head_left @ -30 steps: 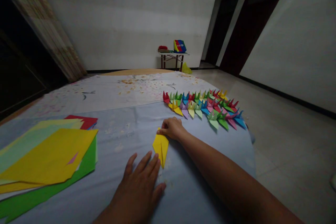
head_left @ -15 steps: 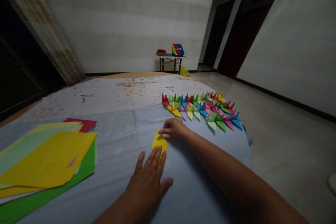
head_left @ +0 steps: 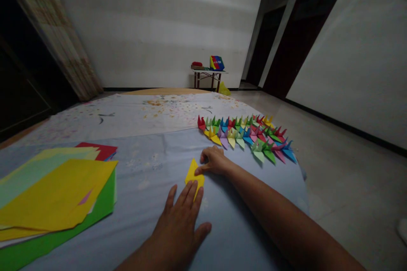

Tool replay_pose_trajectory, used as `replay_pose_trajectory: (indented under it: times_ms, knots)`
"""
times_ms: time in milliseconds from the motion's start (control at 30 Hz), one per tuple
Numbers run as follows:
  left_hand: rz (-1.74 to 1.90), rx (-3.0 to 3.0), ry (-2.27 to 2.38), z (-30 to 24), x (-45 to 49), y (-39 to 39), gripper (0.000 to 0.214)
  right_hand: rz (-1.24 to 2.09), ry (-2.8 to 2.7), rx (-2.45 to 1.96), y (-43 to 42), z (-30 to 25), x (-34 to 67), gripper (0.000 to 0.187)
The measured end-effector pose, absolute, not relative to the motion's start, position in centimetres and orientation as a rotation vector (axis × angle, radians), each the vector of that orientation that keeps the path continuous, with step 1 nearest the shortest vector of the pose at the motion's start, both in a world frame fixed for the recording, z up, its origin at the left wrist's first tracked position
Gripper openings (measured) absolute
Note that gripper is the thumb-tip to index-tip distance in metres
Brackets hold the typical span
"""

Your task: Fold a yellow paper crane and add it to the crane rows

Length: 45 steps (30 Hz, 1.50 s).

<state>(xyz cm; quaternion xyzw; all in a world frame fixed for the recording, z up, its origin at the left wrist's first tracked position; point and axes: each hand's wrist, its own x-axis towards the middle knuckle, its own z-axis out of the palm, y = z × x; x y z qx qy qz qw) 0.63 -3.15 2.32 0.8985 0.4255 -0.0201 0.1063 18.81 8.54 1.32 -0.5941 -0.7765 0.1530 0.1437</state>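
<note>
A small folded yellow paper [head_left: 192, 171], pointed at its far end, lies on the blue cloth in front of me. My left hand [head_left: 179, 216] rests flat with its fingers stretched, the fingertips pressing the near part of the paper and covering it. From the right, my right hand [head_left: 213, 161] reaches over; its fingers are curled and its thumb presses on the paper's right side. Beyond that hand stand rows of folded paper cranes [head_left: 243, 135] in many colours.
At the left lies a stack of coloured paper sheets [head_left: 60, 190], yellow on top and green beneath. A flowered cloth [head_left: 133, 112] covers the far part of the table. By the back wall, a small table [head_left: 210, 72] carries a colourful bag [head_left: 216, 63].
My right thumb has slid from the paper's far tip down onto its right side, leaving the tip bare. The left hand stays on the near part. The view has shifted slightly.
</note>
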Motion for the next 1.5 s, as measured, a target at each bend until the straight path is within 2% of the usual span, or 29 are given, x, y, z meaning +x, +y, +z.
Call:
replay_pose_trajectory:
  times_ms: [333, 567, 800, 1067, 1267, 1333, 1500]
  knots:
    - [-0.061, 2.637, 1.245, 2.8, 0.6, -3.1, 0.063, 0.307, -2.076, -1.887, 10.5, 2.0, 17.7, 0.039]
    - [-0.065, 2.639, 1.219, 3.1, 0.5, -2.8, 0.062, 0.598, -2.216, -1.678, 7.4, 2.3, 19.3, 0.037]
    - [-0.074, 2.639, 1.245, 3.1, 0.6, -2.7, 0.058, 0.777, -1.974, -1.612, 6.9, 2.3, 19.7, 0.046]
    - [-0.065, 2.685, 1.273, 3.1, 1.0, -2.5, 0.053, 0.62, -2.185, -1.727, 6.4, 2.0, 19.4, 0.045]
    - [0.026, 2.751, 1.317, 2.8, 1.0, -2.4, 0.044, 0.437, -1.965, -1.786, 6.8, 1.9, 19.8, 0.016]
    - [0.088, 2.783, 1.3, 2.4, 0.7, -2.1, 0.038, 0.337, -1.947, -1.683, 6.4, 2.1, 20.2, 0.013]
    - [0.284, 2.905, 1.163, 1.0, -1.1, -0.2, 0.036, 0.207, -2.244, -1.244, 4.5, 3.0, 20.5, 0.033]
